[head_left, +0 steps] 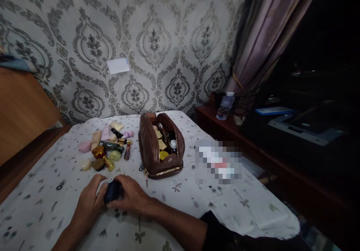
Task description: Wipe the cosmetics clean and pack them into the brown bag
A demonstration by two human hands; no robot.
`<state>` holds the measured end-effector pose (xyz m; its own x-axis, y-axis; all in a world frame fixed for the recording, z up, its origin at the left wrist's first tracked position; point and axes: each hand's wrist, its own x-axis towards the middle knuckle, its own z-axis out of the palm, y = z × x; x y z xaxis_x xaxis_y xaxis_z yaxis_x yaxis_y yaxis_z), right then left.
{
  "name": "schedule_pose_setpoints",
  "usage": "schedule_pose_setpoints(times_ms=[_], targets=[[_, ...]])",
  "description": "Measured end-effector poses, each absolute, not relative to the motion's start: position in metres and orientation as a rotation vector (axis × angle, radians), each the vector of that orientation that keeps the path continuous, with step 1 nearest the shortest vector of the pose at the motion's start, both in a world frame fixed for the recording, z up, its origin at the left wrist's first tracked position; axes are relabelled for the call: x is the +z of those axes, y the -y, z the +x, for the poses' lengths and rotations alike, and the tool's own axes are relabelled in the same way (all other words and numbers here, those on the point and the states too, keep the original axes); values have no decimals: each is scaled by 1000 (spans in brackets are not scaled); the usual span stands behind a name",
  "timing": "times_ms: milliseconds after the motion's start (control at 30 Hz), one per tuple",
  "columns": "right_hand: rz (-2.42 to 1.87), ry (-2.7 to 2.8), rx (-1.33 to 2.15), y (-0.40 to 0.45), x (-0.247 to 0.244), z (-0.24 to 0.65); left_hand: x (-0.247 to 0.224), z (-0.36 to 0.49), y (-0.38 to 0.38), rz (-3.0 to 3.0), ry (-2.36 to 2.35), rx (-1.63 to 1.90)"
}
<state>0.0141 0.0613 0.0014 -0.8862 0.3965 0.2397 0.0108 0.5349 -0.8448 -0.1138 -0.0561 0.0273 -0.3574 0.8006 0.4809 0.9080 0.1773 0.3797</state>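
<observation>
Between my two hands is a small dark blue container (110, 193) with a whitish part along its upper left edge; its exact kind is hard to make out. My left hand (90, 200) is closed around its left side. Fingers of my right hand (131, 195) wrap its right side. Just beyond them lies a group of cosmetics, among them a dark green tube (112, 146), a gold bottle (108, 163), a pink round jar (84, 146) and a beige tube (96, 138). To the right stands a brown toiletry bag (148, 146), unzipped, with jars and bottles inside.
A white printed cloth (168, 213) covers the surface. Right of the bag lies a blurred-out item (218, 163). A clear bottle (225, 106) stands on a reddish-brown ledge (206, 112). Patterned wallpaper (154, 48) is behind, and a wooden panel (25, 108) rises at left.
</observation>
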Motion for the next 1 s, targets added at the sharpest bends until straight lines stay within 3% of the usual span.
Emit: schedule_pose_setpoints(times_ms=[333,733,1000], targets=[[-205,2396,1314,-60,-1,16,44,-117,51,-1629,2144,-851],[-265,2618,897,-59,-9,9,24,-111,68,-1825,1801,-439],[-191,2572,942,-57,-7,9,36,-96,60,-1715,2148,-355]])
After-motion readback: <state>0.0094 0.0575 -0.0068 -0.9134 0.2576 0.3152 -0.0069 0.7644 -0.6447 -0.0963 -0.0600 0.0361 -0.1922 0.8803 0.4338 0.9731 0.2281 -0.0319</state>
